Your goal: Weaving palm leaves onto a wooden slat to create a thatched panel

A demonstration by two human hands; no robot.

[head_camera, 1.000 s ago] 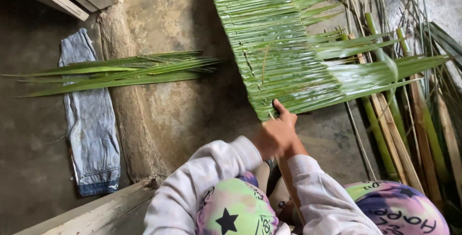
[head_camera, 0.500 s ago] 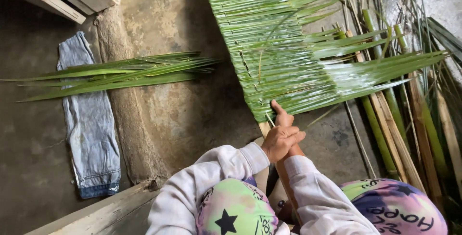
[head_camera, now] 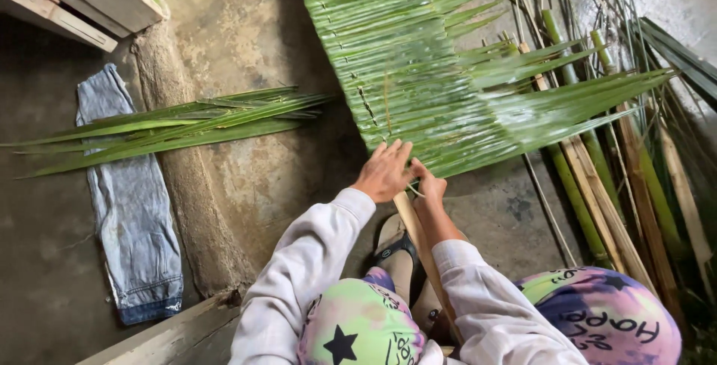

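A: Left side? Loose palm leaves (head_camera: 172,126) lie unwoven beside folded jeans (head_camera: 131,200).
B: Left hand (head_camera: 385,172) presses spread fingers on the woven leaf panel (head_camera: 403,66); right hand (head_camera: 431,186) pinches a strip at its edge. Long stretch plaited; stalks (head_camera: 597,186) remain rightward.

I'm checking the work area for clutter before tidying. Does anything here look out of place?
A pair of blue jeans lies flat on the bare concrete floor beside a loose bundle of palm leaves, away from the woven leaf panel where the left hand and right hand are. Nothing looks damaged.
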